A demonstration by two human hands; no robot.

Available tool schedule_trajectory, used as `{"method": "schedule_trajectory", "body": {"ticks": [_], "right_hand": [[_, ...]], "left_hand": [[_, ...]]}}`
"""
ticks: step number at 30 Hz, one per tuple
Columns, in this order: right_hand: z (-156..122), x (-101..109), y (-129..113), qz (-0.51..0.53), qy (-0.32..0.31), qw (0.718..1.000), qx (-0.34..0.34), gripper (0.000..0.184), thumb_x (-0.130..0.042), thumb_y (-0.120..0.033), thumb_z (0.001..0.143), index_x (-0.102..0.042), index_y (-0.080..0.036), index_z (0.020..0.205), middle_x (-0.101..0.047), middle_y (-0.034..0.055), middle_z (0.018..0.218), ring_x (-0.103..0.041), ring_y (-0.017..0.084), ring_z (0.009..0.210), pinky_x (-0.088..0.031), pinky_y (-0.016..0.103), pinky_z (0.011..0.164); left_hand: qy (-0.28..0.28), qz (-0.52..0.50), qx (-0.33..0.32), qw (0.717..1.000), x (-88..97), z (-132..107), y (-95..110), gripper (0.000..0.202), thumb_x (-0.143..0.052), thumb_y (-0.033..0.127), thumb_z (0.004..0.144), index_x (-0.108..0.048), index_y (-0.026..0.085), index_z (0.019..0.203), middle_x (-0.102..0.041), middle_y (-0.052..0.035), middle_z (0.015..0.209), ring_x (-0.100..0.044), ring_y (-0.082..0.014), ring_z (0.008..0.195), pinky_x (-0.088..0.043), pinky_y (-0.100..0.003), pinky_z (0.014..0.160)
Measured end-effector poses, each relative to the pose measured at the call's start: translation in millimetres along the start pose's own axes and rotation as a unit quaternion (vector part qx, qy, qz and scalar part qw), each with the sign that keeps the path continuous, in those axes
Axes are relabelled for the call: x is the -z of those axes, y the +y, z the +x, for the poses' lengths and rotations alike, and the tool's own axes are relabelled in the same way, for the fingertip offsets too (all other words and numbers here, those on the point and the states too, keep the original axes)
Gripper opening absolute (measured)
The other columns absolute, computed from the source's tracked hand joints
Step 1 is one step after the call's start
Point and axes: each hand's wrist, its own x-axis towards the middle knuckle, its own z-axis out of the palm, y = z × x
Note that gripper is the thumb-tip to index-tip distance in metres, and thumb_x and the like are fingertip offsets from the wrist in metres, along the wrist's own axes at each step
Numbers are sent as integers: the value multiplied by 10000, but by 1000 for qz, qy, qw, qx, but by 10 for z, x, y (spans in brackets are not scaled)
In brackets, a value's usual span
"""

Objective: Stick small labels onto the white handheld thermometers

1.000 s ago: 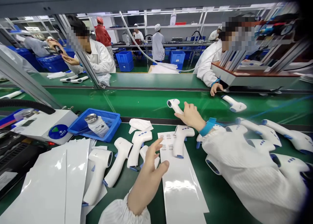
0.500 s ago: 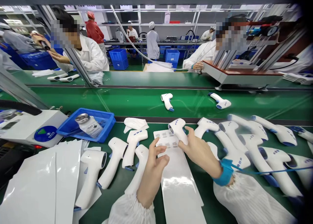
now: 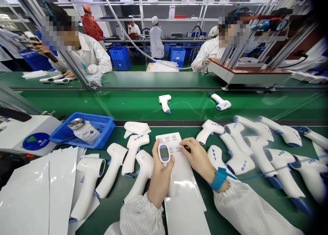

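White thermometer [image 3: 164, 153] gripped in left hand [image 3: 160, 178]; right hand's [image 3: 196, 158] grip unclear (over leaflet [image 3: 170, 141])

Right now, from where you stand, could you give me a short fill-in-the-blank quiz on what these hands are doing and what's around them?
The left hand holds a white handheld ____ with its screen facing up.
The right hand wears a blue strap on its ____.
A labelled bottle with a metal cap sits in a ____ plastic tray.

Missing words: thermometer; wrist; blue.
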Motion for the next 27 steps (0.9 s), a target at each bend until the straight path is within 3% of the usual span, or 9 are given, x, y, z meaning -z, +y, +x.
{"method": "schedule_trajectory", "body": {"ticks": [5, 13, 18, 22, 25, 27], "right_hand": [[64, -141, 111, -4, 18, 1000, -9, 147, -552, -214, 882, -689, -212, 831, -699, 85, 991, -624, 279, 960, -512, 469, 856], [172, -149, 148, 2, 10, 1000, 7, 131, -604, -210, 852, -705, -216, 769, -721, 61, 898, -649, 243, 872, -534, 393, 744], [53, -87, 16, -30, 1, 997, 75, 122, -598, -159, 816, -641, -204, 711, -691, 84, 914, -592, 281, 935, -459, 472, 849], [-256, 110, -166, 10, -95, 986, 140, 136, -558, -120, 825, -597, -210, 730, -670, 46, 840, -603, 220, 852, -474, 385, 788], [-362, 308, -367, 150, -228, 960, 61, 114, -566, -107, 815, -572, -212, 770, -638, 10, 796, -596, 147, 698, -499, 279, 644], [-314, 398, -524, 213, -250, 944, 6, 97, -590, -140, 815, -580, -212, 750, -644, 21, 870, -614, 142, 725, -509, 258, 622]], "left_hand": [[-5, 36, -8, 999, -3, 52, -37, 708, -575, 415, 929, -184, 349, 1516, -255, -50, 1619, -327, -239, 1462, -331, -380, 1182], [-19, 35, -2, 999, 11, 66, -70, 699, -537, 418, 953, -142, 377, 1527, -241, -44, 1629, -354, -237, 1452, -359, -382, 1168], [-18, 33, -17, 999, 22, 75, -86, 703, -542, 394, 953, -146, 336, 1531, -301, -71, 1599, -375, -239, 1440, -332, -393, 1180], [-19, 20, -19, 999, 26, 78, -79, 735, -571, 361, 933, -152, 331, 1535, -372, -89, 1546, -452, -263, 1375, -404, -424, 1121], [-25, -1, -1, 1000, 13, 42, -30, 762, -591, 346, 910, -150, 355, 1531, -388, -83, 1521, -584, -255, 1187, -548, -378, 909], [-28, 3, -11, 1000, -6, 0, 27, 745, -597, 352, 904, -185, 344, 1525, -411, -76, 1494, -612, -218, 1068, -555, -310, 796]]}}
